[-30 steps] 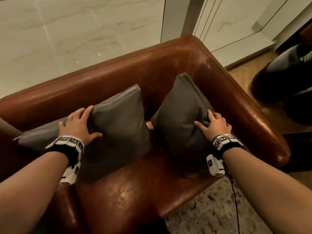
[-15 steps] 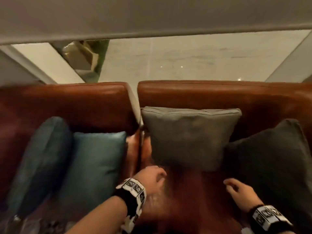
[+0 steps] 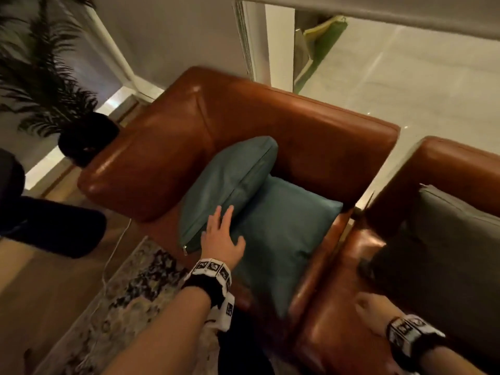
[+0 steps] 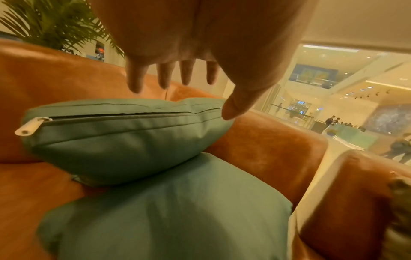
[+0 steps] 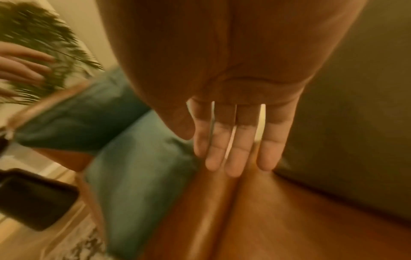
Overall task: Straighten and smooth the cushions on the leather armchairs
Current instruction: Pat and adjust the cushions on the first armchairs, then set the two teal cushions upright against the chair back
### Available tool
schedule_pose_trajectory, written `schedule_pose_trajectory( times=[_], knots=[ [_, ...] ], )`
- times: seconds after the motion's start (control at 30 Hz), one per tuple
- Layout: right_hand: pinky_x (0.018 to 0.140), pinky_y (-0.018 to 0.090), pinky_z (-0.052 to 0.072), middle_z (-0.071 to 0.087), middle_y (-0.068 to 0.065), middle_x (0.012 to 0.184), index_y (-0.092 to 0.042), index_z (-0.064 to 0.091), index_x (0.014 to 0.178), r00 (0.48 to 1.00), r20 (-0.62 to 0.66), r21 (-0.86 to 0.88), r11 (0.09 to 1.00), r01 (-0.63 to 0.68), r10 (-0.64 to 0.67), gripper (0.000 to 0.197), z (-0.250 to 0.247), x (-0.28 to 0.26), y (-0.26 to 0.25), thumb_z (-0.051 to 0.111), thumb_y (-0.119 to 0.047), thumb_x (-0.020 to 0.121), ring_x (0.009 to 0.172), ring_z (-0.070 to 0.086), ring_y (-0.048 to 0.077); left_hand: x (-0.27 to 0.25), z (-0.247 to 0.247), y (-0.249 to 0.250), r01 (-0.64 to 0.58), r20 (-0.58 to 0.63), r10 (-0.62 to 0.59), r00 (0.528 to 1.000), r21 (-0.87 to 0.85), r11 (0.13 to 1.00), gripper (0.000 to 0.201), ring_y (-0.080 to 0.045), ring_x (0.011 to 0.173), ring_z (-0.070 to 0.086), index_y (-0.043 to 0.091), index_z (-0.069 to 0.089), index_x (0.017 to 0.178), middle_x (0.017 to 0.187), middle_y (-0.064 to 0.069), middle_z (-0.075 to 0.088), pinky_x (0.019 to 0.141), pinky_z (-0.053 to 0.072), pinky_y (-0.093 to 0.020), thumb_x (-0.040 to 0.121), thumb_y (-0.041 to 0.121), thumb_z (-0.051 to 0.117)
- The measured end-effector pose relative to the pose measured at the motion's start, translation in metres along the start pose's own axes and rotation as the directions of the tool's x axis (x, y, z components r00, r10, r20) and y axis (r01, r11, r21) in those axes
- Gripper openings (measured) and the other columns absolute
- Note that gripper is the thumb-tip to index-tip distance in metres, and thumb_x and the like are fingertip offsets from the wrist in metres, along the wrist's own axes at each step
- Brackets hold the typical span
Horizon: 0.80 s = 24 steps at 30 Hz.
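Two teal cushions lie on the left brown leather armchair (image 3: pixel 311 136). The upper one (image 3: pixel 230 185) leans tilted against the chair's left arm, zipper edge up, and overlaps the lower one (image 3: pixel 284 234). My left hand (image 3: pixel 223 234) hovers over where they meet, fingers spread; in the left wrist view this hand (image 4: pixel 177 84) stays apart from the zipped cushion (image 4: pixel 124 137). My right hand (image 3: pixel 369 311) is low at the right, over the arm of the second armchair (image 3: pixel 460 158). Its fingers (image 5: pixel 235 154) are straight and hold nothing. A grey cushion (image 3: pixel 454 220) stands on that second chair.
A potted palm (image 3: pixel 40 63) in a dark pot (image 3: pixel 86 142) stands left of the armchair. A patterned rug (image 3: pixel 130 307) and a white cable (image 3: pixel 113 255) lie on the wooden floor. Something dark (image 3: pixel 48 228) sits at far left. A glass wall (image 3: pixel 405 77) runs behind the chairs.
The view swung left from the grey-cushion armchair to the teal-cushion one. My left hand left the grey cushion and reached over the teal cushions. My right hand came off the other grey cushion.
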State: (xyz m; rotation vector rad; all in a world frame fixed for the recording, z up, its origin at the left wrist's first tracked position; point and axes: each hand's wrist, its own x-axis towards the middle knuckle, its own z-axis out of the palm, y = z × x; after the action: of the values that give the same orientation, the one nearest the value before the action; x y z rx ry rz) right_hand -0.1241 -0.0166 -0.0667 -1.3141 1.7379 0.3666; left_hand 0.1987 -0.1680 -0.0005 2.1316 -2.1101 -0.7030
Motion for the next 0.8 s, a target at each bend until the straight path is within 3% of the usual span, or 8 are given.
schedule_pose_trajectory(
  times=[0.07, 0.17, 0.33, 0.43, 0.53, 0.63, 0.73, 0.8],
  knots=[
    [0.086, 0.027, 0.046, 0.071, 0.001, 0.106, -0.027, 0.06, 0.089, 0.989, -0.109, -0.032, 0.994, 0.102, -0.104, 0.014, -0.02, 0.03, -0.072, 0.047, -0.028, 0.093, 0.098, 0.066, 0.02, 0.04, 0.0, -0.021, 0.041, 0.089, -0.047, 0.995, 0.073, 0.996, 0.093, -0.026, 0.148, -0.013, 0.045, -0.008, 0.149, 0.159, 0.008, -0.021, 0.115, 0.003, -0.06, 0.083, 0.047, 0.058],
    [0.086, 0.032, 0.045, 0.067, 0.009, 0.107, -0.016, 0.063, 0.1, 0.965, -0.163, -0.057, 0.978, 0.199, -0.205, 0.02, -0.045, 0.08, -0.181, 0.046, -0.025, 0.093, 0.104, 0.061, 0.028, 0.098, -0.001, -0.067, 0.102, 0.204, -0.142, 0.969, 0.198, 0.975, 0.1, -0.035, 0.145, -0.02, 0.053, -0.024, 0.141, 0.154, 0.009, -0.034, 0.109, 0.003, -0.071, 0.081, 0.062, 0.056],
    [0.105, 0.036, 0.039, 0.049, 0.01, 0.136, -0.015, 0.054, 0.13, 0.955, -0.089, -0.165, 0.949, 0.268, -0.284, 0.038, -0.057, 0.18, -0.318, 0.042, -0.016, 0.094, 0.128, 0.045, 0.029, 0.169, -0.051, -0.151, 0.03, 0.059, -0.044, 0.997, 0.211, 0.977, 0.076, -0.035, 0.146, 0.012, 0.052, -0.012, 0.144, 0.162, 0.003, 0.002, 0.11, 0.023, -0.064, 0.092, 0.056, 0.043],
    [0.113, 0.046, 0.033, 0.011, 0.0, 0.161, -0.034, 0.026, 0.15, 0.963, 0.036, -0.21, 0.94, 0.268, -0.267, 0.066, -0.052, 0.229, -0.359, 0.044, -0.008, 0.092, 0.145, 0.018, 0.032, 0.209, -0.084, -0.182, 0.0, -0.174, 0.037, 0.984, 0.209, 0.978, 0.07, -0.033, 0.143, 0.024, 0.04, 0.003, 0.15, 0.158, -0.002, 0.02, 0.111, 0.025, -0.059, 0.095, 0.044, 0.045],
    [0.105, 0.061, 0.033, 0.001, -0.002, 0.163, -0.049, 0.01, 0.149, 0.99, 0.005, -0.341, 0.931, 0.133, -0.139, 0.054, -0.042, 0.256, -0.375, 0.031, -0.047, 0.099, 0.146, 0.011, 0.033, 0.238, -0.096, -0.194, -0.039, -0.252, 0.105, 0.962, 0.255, 0.966, 0.078, -0.035, 0.144, 0.019, 0.042, -0.002, 0.149, 0.159, -0.004, 0.019, 0.113, 0.019, -0.06, 0.092, 0.026, 0.049],
    [0.097, 0.063, 0.031, 0.009, 0.003, 0.16, -0.04, 0.032, 0.146, 0.994, -0.094, -0.363, 0.928, -0.083, 0.052, 0.085, -0.032, 0.264, -0.38, 0.014, -0.087, 0.077, 0.145, 0.01, 0.032, 0.258, -0.101, -0.197, -0.032, -0.155, 0.072, 0.985, 0.246, 0.969, 0.08, -0.035, 0.147, 0.005, 0.047, -0.01, 0.147, 0.161, -0.004, 0.006, 0.114, 0.007, -0.065, 0.088, 0.05, 0.044],
    [0.097, 0.067, 0.028, 0.002, 0.005, 0.161, -0.032, 0.032, 0.145, 0.949, -0.207, -0.151, 0.95, -0.273, 0.239, 0.095, -0.024, 0.259, -0.387, 0.036, -0.09, 0.069, 0.146, 0.001, 0.035, 0.268, -0.103, -0.198, 0.021, -0.085, -0.006, 0.996, 0.171, 0.985, 0.108, -0.037, 0.147, 0.006, 0.05, -0.024, 0.141, 0.161, -0.005, 0.005, 0.111, 0.003, -0.067, 0.066, 0.086, 0.045],
    [0.1, 0.066, 0.031, -0.005, 0.006, 0.16, -0.025, 0.025, 0.146, 0.876, -0.289, 0.047, 0.92, -0.39, 0.386, 0.098, -0.022, 0.251, -0.386, 0.059, -0.077, 0.07, 0.146, -0.006, 0.035, 0.272, -0.108, -0.199, 0.039, -0.085, -0.024, 0.996, 0.181, 0.983, 0.124, -0.039, 0.143, 0.015, 0.049, -0.025, 0.142, 0.158, -0.006, 0.009, 0.109, 0.012, -0.07, 0.054, 0.09, 0.054]
  ],
)
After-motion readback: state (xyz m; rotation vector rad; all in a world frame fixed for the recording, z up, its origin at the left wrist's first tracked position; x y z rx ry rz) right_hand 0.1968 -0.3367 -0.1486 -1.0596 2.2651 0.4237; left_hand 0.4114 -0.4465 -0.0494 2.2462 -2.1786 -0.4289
